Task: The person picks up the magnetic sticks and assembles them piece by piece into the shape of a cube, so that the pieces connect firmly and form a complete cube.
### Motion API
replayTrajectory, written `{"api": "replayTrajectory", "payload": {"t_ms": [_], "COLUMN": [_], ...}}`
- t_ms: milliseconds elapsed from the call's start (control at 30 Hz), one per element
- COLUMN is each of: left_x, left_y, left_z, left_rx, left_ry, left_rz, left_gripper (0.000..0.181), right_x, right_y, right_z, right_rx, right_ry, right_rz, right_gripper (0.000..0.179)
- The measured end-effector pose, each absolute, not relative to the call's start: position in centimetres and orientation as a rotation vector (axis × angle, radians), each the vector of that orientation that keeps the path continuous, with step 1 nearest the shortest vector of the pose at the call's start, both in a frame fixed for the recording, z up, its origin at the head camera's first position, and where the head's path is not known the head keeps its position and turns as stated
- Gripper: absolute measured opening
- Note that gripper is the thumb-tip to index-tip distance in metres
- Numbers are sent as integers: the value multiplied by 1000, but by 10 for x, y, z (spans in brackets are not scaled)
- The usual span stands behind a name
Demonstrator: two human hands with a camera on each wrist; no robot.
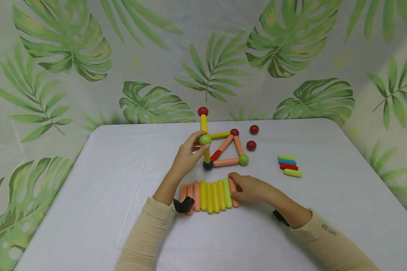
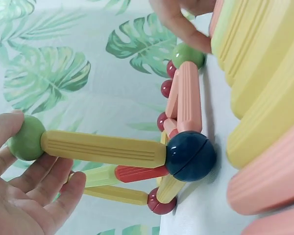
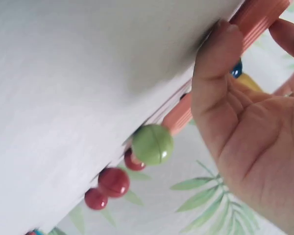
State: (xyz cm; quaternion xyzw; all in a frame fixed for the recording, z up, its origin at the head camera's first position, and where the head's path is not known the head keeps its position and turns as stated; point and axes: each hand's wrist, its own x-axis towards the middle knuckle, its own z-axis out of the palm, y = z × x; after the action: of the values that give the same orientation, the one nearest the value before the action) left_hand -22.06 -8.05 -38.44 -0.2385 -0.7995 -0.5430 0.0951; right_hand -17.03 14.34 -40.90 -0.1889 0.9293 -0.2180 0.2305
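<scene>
My left hand [image 1: 186,156] holds a green ball [image 1: 205,140] between thumb and fingers. Below that ball, a yellow stick [image 2: 105,148] runs down to a navy ball [image 2: 191,155] on the table. The ball is part of a frame of sticks and balls, with pink sticks [image 1: 226,162], a second green ball [image 1: 244,160] and a red ball [image 1: 234,132]. My right hand [image 1: 252,187] pinches the pink stick [image 3: 259,22] at the right end of a row. Yellow sticks [image 1: 209,197] and more pink sticks lie in that row, partly behind my left wrist.
Two loose red balls [image 1: 251,145] sit right of the frame. Farther right lie short sticks, among them a blue stick [image 1: 287,162] and a red stick [image 1: 288,166]. A leaf-patterned cloth [image 1: 149,56] hangs behind the white table [image 1: 122,169].
</scene>
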Motion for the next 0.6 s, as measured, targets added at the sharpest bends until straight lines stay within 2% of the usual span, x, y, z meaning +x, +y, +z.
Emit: {"api": "replayTrajectory", "payload": {"t_ms": [167,267,433,600], "left_x": [-216,-206,-199,-199], "left_y": [-80,-79,-77,-76], "left_z": [-375,-362,-355,-356], "left_rx": [-693,-691,-679,-671], "left_ry": [-2402,-2413,-2417,-2398], "left_rz": [-1619,-1619,-1632,-1662], "left_gripper": [41,39,39,39], "right_x": [-164,-167,-187,-206], "right_y": [135,137,153,161], "right_z": [-406,-399,-384,-367], "right_rx": [-391,-400,-621,-813], "right_ry": [2597,2653,2771,2840], "right_rz": [-530,-595,-906,-1162], "right_gripper": [63,49,24,28]}}
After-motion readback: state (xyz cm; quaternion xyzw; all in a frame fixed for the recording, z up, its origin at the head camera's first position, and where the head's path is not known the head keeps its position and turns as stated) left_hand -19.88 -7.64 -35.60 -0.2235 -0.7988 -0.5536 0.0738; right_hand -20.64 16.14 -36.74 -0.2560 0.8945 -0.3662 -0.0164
